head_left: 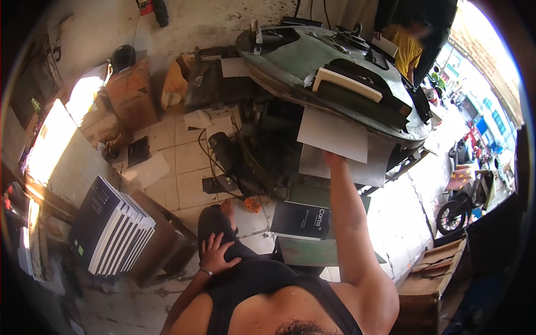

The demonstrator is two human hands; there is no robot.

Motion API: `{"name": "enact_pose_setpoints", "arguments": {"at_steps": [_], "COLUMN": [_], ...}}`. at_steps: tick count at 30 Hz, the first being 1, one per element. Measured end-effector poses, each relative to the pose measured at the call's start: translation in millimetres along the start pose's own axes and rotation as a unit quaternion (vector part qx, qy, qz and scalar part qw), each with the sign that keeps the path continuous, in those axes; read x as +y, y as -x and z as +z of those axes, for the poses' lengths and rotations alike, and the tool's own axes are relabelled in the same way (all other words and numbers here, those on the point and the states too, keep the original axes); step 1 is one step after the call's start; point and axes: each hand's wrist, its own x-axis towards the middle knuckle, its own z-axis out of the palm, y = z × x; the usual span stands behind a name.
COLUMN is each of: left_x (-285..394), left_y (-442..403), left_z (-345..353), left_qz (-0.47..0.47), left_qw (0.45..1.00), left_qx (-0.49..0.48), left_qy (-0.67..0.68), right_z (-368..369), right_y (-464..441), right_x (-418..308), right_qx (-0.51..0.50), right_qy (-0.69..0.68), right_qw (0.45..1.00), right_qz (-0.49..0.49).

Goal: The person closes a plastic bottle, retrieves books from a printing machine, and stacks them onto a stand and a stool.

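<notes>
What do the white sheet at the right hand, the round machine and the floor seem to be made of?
White sheet: probably paper or thin card, matt; it looks flat and thin.
Round machine: likely painted metal, worn; its grey-green surface shows dull shine and paler patches.
Floor: perhaps ceramic tile, fairly smooth; straight joints form a grid.

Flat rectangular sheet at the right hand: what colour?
The flat rectangular sheet is plain off-white, seen in the head view.

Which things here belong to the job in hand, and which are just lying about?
Probably the job:
- white sheet at the right hand
- round-topped machine
- perhaps the stacked dark-covered books

Seemingly just lying about:
- cardboard box
- small orange object on the floor
- loose floor paper
</notes>
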Motion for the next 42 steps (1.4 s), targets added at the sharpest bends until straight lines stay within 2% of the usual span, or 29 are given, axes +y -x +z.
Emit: {"name": "enact_pose_setpoints", "arguments": {"at_steps": [4, 8, 13, 15, 16, 17, 22, 25, 28, 30, 32, 34, 37, 40, 42], "left_x": [1, 4, 1, 1, 1, 1, 4, 5, 4, 4, 4, 5, 4, 2, 1], "left_y": [0, -1, 0, -1, -2, -4, -4, -3, -4, -5, -5, -5, -5, -2, -2], "left_z": [0, -4, -1, -2, -2, -2, -4, -5, -6, -5, -5, -5, -6, -5, -6], "left_qz": [-0.009, -0.006, 0.002, 0.003, 0.006, 0.01, 0.009, 0.01, 0.013, 0.016, 0.018, 0.016, 0.011, 0.013, 0.016], "left_qw": [1.0, 1.0, 1.0, 1.0, 1.0, 1.0, 1.0, 1.0, 1.0, 1.0, 1.0, 1.0, 1.0, 0.999, 1.0], "left_qx": [-0.003, -0.003, 0.011, 0.011, 0.012, 0.019, 0.017, 0.018, 0.019, 0.02, 0.021, 0.017, 0.018, 0.024, 0.017], "left_qy": [0.008, 0.012, 0.012, 0.012, 0.008, 0.009, 0.013, 0.009, 0.009, 0.011, 0.013, 0.016, 0.017, 0.02, 0.018], "right_z": [33, 47, 21, 10, -31, -55, -59, -72, -85, -85, -100, -95, -43, -99, -111], "right_y": [-18, -20, -22, -17, -34, -36, 37, 85, 135, 168, 210, 258, 301, 317, 312], "right_x": [-31, -51, -68, -69, -59, -58, -42, -23, -10, 0, 15, 28, 19, 12, -7], "right_qx": [-0.075, -0.115, -0.143, 0.013, 0.075, 0.091, 0.359, 0.376, 0.326, 0.362, 0.323, 0.37, 0.547, 0.439, 0.331], "right_qy": [-0.018, -0.021, -0.016, -0.048, 0.023, -0.047, -0.064, 0.046, 0.08, 0.082, 0.092, 0.113, 0.28, 0.495, 0.639], "right_qw": [0.995, 0.988, 0.985, 0.998, 0.996, 0.995, 0.927, 0.921, 0.934, 0.915, 0.926, 0.901, 0.744, 0.729, 0.652], "right_qz": [-0.069, -0.098, -0.097, -0.049, -0.048, -0.001, 0.084, 0.095, 0.12, 0.159, 0.175, 0.198, 0.264, 0.177, 0.237]}}
